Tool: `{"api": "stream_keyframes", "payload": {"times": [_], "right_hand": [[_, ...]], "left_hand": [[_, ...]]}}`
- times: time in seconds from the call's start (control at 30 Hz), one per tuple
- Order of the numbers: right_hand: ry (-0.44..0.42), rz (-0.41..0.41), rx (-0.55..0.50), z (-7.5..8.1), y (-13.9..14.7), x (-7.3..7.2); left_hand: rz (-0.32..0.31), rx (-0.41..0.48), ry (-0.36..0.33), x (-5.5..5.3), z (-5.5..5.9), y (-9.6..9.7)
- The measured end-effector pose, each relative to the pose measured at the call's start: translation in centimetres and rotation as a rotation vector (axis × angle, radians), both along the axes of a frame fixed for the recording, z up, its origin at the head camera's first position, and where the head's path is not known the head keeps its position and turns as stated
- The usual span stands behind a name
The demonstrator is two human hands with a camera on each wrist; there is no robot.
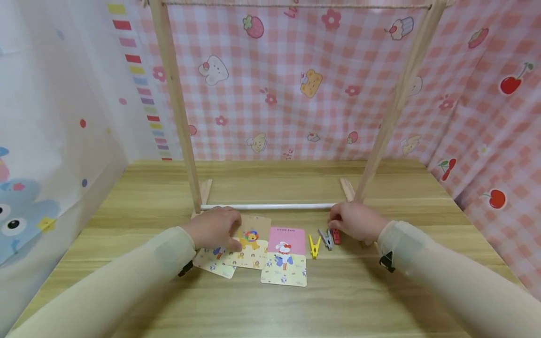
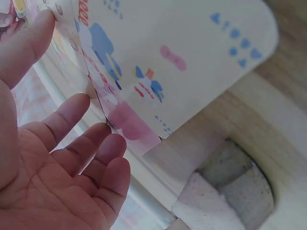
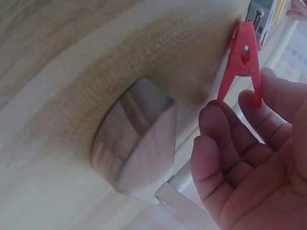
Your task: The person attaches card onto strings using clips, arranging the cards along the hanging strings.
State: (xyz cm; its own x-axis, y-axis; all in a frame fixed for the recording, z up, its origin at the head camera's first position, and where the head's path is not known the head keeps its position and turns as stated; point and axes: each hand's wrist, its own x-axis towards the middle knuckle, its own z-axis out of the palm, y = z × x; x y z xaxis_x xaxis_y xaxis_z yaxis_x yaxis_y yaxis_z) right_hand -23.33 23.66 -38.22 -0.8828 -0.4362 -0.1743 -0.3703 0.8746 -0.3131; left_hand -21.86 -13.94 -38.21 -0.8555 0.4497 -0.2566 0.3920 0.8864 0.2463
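Observation:
My left hand (image 1: 214, 228) spreads its thumb and fingers over the left side of a lion card (image 1: 253, 237). In the left wrist view, the left fingertips (image 2: 86, 98) sit close to the edges of the cards. A second card (image 2: 158, 57) with blue figures lies partly under the lion card, and a pink-topped rabbit card (image 1: 291, 241) lies to the right. With thumb and fingertips, my right hand (image 1: 357, 220) pinches the handle ends of a red clothespin (image 3: 243, 52). Left of it lie a grey clothespin (image 1: 327, 239) and a yellow clothespin (image 1: 314, 246).
A wooden frame stands over the table (image 1: 287, 310), with a left post (image 1: 175, 94), a right post (image 1: 395, 103) and a rope (image 1: 296, 5) strung across the top. Behind the hands runs a white rod (image 1: 274, 206). Patterned cloth (image 1: 270, 117) hangs at the back and sides.

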Motion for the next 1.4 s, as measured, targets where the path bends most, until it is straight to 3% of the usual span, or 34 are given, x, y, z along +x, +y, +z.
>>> {"api": "stream_keyframes", "payload": {"times": [0.33,1.07,1.4], "right_hand": [[-0.019,-0.025,-0.033,0.1,0.1,0.1],[-0.008,-0.04,-0.092,0.2,-0.1,0.3],[0.003,-0.032,-0.13,0.2,-0.3,0.4]], "left_hand": [[0.033,0.044,-0.028,0.1,-0.3,0.2],[-0.026,-0.025,-0.017,-1.0,-0.2,0.8],[0.005,-0.047,-0.04,-0.7,-0.1,0.9]]}}
